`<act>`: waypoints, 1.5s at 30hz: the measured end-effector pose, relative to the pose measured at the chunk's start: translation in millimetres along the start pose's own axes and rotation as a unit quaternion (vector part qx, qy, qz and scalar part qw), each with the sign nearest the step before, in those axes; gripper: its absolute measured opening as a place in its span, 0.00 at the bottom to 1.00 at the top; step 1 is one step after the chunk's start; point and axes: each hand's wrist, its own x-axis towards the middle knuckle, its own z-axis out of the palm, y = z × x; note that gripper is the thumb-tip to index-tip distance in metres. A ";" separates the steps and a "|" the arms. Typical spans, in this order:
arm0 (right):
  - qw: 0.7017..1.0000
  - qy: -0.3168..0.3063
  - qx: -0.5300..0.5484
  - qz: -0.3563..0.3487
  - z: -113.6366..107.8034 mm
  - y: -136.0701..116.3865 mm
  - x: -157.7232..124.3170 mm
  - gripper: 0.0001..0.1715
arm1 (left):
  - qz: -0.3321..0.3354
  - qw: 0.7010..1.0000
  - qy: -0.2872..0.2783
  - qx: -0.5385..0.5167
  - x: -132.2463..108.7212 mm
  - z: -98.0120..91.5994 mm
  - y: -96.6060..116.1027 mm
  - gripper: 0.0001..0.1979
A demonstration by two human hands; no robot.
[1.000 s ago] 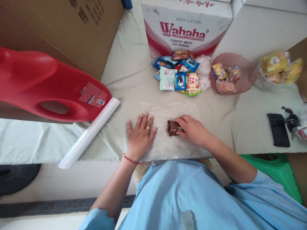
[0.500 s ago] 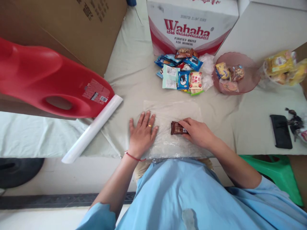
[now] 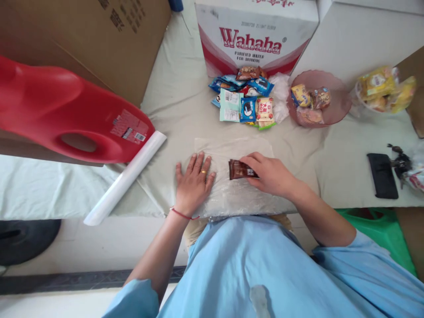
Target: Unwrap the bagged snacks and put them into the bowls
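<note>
On the clear plastic sheet at the table's near edge, with the right hand: grips the brown snack packet by its right end, fingers closed over that end, thumb hidden underneath. Leaves the packet's left half sticking out bare past the fingertips, near the sheet's middle (resting on it or held just above it, cannot tell which). With the left hand: presses palm-down on the sheet's left part, fingers spread and holding nothing, just beside the packet but apart from it. Beyond the sheet: a pile of wrapped snacks against a Wahaha carton, and a pink bowl with more snacks to the right. To the left: a white roll touching a red jug.
</note>
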 end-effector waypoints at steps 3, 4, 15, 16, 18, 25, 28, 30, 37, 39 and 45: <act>0.999 -0.033 -0.016 -0.022 10.7 -17.0 18.8 0.28 | 0.006 1.000 -0.001 -0.004 0.6 0.1 -1.0 0.31; 0.999 -0.043 -0.019 -0.026 15.5 -19.4 23.6 0.28 | 0.009 1.000 -0.002 -0.009 1.0 0.8 -2.5 0.31; 0.969 0.083 0.155 -0.171 38.1 39.9 -62.6 0.25 | 0.132 0.965 0.166 -0.155 -33.0 -4.1 -39.5 0.34; 0.969 0.077 0.154 -0.176 43.9 43.3 -76.5 0.27 | 0.174 0.959 0.147 -0.166 -40.8 -8.1 -40.1 0.36; 0.973 0.078 0.142 -0.164 58.9 47.6 -98.9 0.27 | 0.242 0.949 0.074 -0.186 -54.5 -13.7 -41.1 0.39; 0.967 0.138 0.166 -0.137 82.8 53.8 -104.2 0.10 | 0.238 0.951 -0.025 -0.197 -65.0 -4.9 -46.5 0.15; 0.959 0.116 0.213 -0.149 61.5 55.4 -88.9 0.10 | 0.206 0.950 0.017 -0.235 -58.2 -1.7 -43.3 0.07; 0.952 0.099 0.248 -0.149 42.9 56.9 -77.0 0.10 | 0.168 0.945 0.036 -0.280 -50.9 -3.9 -41.0 0.09; 0.965 0.076 0.250 0.003 15.3 73.4 -12.9 0.17 | -0.070 0.955 0.023 -0.288 -4.7 -21.1 -31.7 0.17; 0.979 0.063 0.185 0.054 20.8 77.8 3.1 0.16 | -0.109 0.956 0.032 -0.272 6.7 -21.6 -26.3 0.16; 0.980 0.119 -0.010 0.161 23.4 70.3 3.5 0.17 | -0.167 0.953 0.048 -0.248 17.8 -16.3 -17.1 0.14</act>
